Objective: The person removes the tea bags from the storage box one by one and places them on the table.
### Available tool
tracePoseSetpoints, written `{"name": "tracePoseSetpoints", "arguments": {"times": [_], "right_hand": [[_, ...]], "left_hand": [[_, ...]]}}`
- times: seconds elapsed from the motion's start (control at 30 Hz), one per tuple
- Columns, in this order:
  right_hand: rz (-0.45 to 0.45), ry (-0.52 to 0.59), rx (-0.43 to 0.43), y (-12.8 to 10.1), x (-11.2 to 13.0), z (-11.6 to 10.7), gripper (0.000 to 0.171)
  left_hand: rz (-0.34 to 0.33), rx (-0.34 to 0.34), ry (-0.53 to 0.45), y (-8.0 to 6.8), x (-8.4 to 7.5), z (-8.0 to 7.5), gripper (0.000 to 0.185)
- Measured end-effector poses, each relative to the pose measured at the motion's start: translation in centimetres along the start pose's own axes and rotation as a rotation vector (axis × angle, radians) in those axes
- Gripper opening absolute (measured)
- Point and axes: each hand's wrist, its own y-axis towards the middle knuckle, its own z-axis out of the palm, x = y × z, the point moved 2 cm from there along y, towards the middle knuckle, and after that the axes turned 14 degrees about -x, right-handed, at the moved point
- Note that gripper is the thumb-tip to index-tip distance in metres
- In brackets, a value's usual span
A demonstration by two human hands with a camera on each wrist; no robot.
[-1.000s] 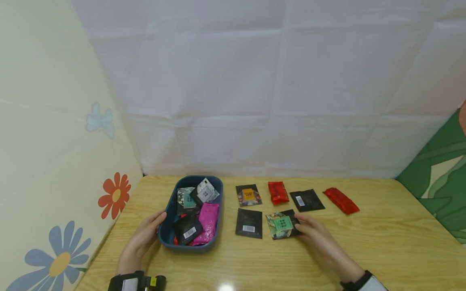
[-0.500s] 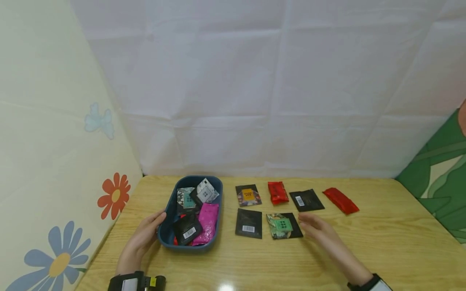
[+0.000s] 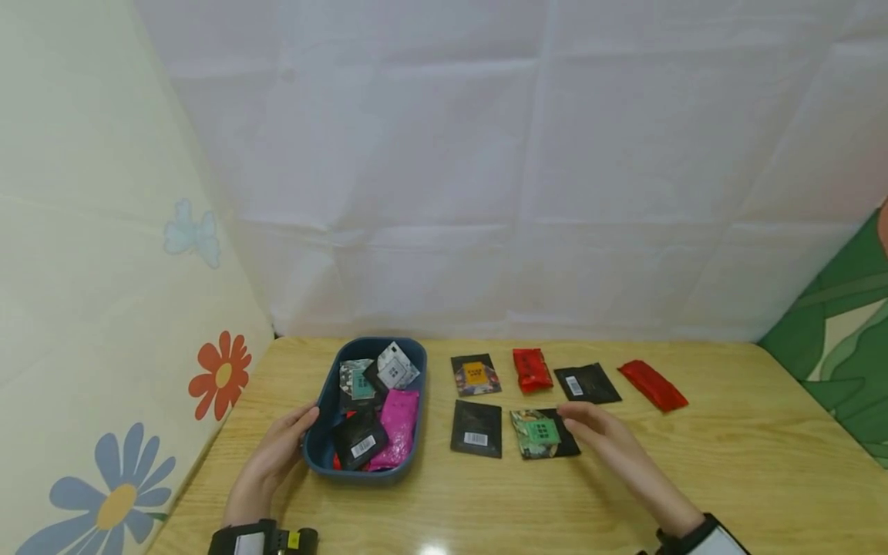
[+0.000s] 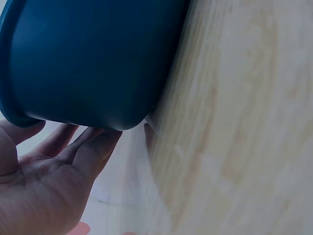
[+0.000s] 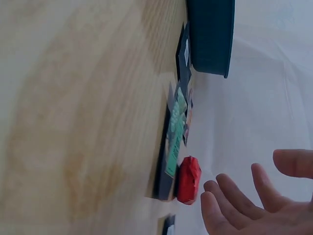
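A dark blue plastic basket (image 3: 421, 401) stands at the left of the table, holding several packets, among them a pink one (image 3: 398, 424) and black ones. My left hand (image 3: 276, 451) touches its left outer side; in the left wrist view the fingertips meet the wall (image 4: 88, 58) and the thumb is by the rim. My right hand (image 3: 610, 439) is raised just right of a flat packet with a green label (image 3: 543, 432), its fingers apart and holding nothing. In the right wrist view that hand (image 5: 259, 205) shows above the table, separate from the packet.
Beside the basket lie a black packet with a barcode (image 3: 476, 428) and one with an orange label (image 3: 475, 375). Farther right are a red packet (image 3: 533, 370), another black packet (image 3: 588, 383) and a long red packet (image 3: 653, 385). White cloth (image 3: 444, 193) hangs behind the table.
My right hand has let go of the green-labelled packet, drawn back to the right, then come slightly back toward it, raised. My left hand and the basket stay in place.
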Motion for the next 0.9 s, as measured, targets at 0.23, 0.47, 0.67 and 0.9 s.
{"name": "tracePoseSetpoints", "arguments": {"times": [0.23, 0.47, 0.67, 0.9], "right_hand": [[-0.212, -0.123, 0.009, 0.5, 1.7, 0.3, 0.044], [-0.458, -0.237, -0.041, 0.5, 4.2, 1.3, 0.042], [-0.561, -0.256, 0.029, 0.4, 6.2, 3.3, 0.052], [-0.673, -0.296, 0.136, 0.5, 8.8, 6.2, 0.055]], "left_hand": [[0.006, -0.013, -0.01, 0.0, 0.2, 0.1, 0.057], [0.006, -0.007, -0.015, 0.0, 0.1, 0.1, 0.058], [0.0, -0.002, -0.01, -0.1, 0.0, 0.1, 0.058], [0.011, -0.007, 0.0, -0.2, 0.0, -0.1, 0.059]]}}
